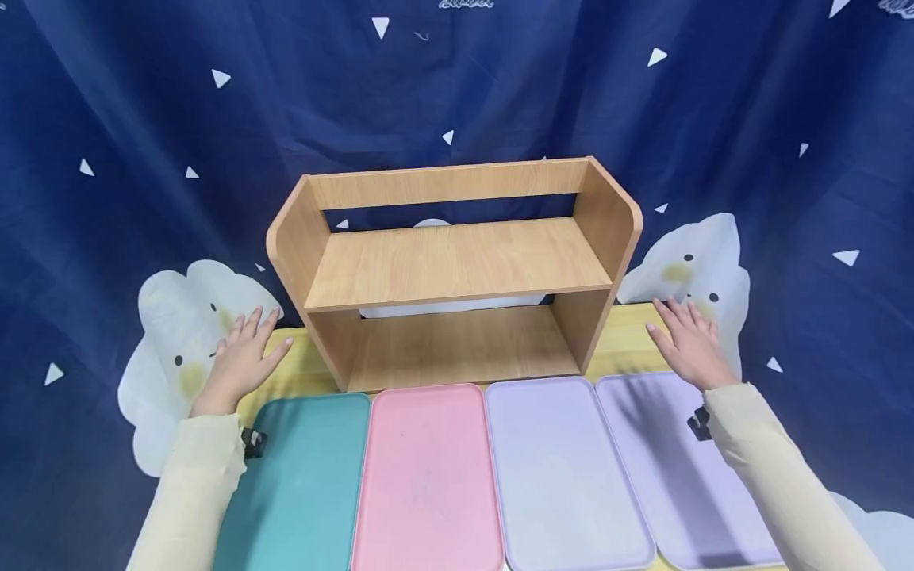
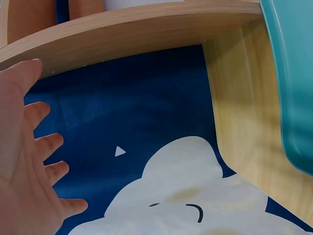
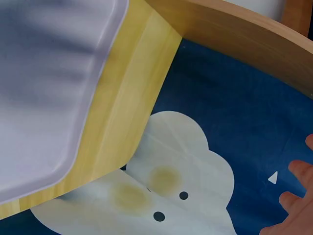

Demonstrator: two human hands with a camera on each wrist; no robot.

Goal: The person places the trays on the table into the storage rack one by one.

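Head view cuts off the near ends of the four trays in front of the wooden shelf [image 1: 457, 270]. My left hand [image 1: 243, 361] hovers left of the shelf, my right hand [image 1: 689, 341] right of it, both with fingers spread, holding nothing.

Pale cream long sleeves [image 1: 193, 484] are worn on both arms. A small black clip-like mount [image 1: 252, 441] is seen at each cuff; hands [image 1: 239, 361] are bare.
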